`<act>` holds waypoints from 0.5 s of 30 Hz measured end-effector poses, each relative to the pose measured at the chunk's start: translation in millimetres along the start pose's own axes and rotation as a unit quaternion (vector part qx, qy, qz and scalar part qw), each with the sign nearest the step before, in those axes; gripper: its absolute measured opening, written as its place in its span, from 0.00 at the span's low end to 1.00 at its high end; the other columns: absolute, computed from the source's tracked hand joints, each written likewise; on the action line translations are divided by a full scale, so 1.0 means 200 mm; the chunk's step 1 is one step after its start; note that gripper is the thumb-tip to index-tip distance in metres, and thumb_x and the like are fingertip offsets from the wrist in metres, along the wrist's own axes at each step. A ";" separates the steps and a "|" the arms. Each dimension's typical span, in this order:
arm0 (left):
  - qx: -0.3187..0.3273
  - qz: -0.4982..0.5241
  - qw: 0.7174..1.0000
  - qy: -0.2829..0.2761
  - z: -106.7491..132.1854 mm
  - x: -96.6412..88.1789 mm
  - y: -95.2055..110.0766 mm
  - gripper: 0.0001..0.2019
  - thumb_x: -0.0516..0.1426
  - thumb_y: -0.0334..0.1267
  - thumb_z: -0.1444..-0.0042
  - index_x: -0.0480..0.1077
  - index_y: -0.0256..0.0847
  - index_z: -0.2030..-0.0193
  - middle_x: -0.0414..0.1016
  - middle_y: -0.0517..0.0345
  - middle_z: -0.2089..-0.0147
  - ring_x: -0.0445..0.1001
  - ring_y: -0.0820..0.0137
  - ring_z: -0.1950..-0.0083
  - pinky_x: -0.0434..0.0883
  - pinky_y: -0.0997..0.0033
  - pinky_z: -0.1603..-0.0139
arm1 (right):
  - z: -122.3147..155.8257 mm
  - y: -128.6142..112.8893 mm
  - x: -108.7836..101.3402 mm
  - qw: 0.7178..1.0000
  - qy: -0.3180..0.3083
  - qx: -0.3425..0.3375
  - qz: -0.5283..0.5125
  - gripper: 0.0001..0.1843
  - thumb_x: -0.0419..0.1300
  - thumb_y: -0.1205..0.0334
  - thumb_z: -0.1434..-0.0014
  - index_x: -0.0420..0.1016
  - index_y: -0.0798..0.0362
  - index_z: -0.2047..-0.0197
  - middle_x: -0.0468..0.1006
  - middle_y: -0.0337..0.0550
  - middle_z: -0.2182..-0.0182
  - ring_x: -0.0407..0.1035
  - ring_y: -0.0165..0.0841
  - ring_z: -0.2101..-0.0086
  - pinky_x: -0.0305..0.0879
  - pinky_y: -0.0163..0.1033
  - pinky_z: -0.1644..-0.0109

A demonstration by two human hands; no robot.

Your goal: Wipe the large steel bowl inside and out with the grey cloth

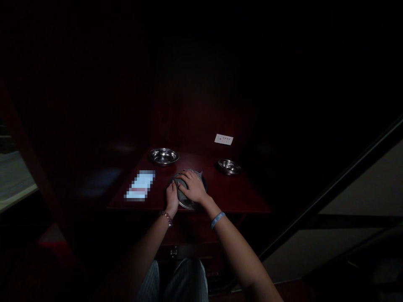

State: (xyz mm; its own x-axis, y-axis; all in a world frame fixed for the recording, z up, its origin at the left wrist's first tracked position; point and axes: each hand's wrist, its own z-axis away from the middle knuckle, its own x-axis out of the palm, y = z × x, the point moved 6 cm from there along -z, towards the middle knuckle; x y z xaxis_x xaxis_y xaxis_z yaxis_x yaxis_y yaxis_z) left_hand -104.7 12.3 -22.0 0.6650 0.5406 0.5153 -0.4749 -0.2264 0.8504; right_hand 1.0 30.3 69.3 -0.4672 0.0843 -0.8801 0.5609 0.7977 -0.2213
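Note:
A round metal dish (189,206) sits near the front edge of the dark red table, with a grey cloth (181,194) bunched over it. My left hand (171,199) is closed around the dish's left side, its thumb on top by the cloth. Across the cloth lies my right hand (193,187), fingers curved over it and pressing it against the dish. The fingertips of my left hand are hidden below the rim. Much of the dish's inside is covered by the cloth and my hands.
A shiny metal bowl (163,156) stands at the back left of the table (233,195), and stacked metal bowls (229,166) at the back right. A bright pixelated rectangle (140,185) lies at the left. A white socket plate (223,139) is on the dark wall.

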 end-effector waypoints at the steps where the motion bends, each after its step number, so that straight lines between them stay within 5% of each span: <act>1: 0.000 -0.011 1.000 0.004 0.00 0.00 0.00 0.15 0.61 0.38 0.27 0.77 0.42 0.68 0.77 0.58 0.72 0.78 0.64 0.63 0.73 0.71 0.57 | -0.02 0.02 0.00 1.000 -0.003 0.010 -0.004 0.19 0.60 0.56 0.21 0.82 0.46 0.32 0.82 0.50 0.33 0.70 0.45 0.30 0.60 0.59 0.21; 8: 0.001 -0.009 1.000 0.021 0.00 -0.02 -0.01 0.17 0.60 0.36 0.28 0.74 0.44 0.72 0.74 0.57 0.74 0.77 0.61 0.62 0.72 0.67 0.54 | -0.09 0.25 0.01 0.991 -0.002 0.127 -0.032 0.20 0.53 0.53 0.16 0.82 0.44 0.33 0.84 0.50 0.39 0.75 0.44 0.38 0.65 0.55 0.25; 15: 0.016 0.009 1.000 -0.011 -0.03 -0.02 -0.02 0.17 0.62 0.40 0.30 0.70 0.47 0.73 0.67 0.61 0.76 0.72 0.63 0.67 0.71 0.68 0.58 | 0.02 0.45 0.02 0.975 0.040 0.177 -0.127 0.21 0.54 0.48 0.19 0.82 0.41 0.33 0.84 0.48 0.38 0.77 0.43 0.37 0.69 0.53 0.27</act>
State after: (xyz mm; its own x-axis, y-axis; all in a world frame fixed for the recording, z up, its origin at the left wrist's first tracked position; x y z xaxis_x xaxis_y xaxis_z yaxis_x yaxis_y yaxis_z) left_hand -107.8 16.1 -27.9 0.6686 0.5187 0.5329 -0.4686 -0.2625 0.8435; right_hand 52.8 99.8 44.2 -0.6649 -0.0313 -0.7463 0.6154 0.5433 -0.5710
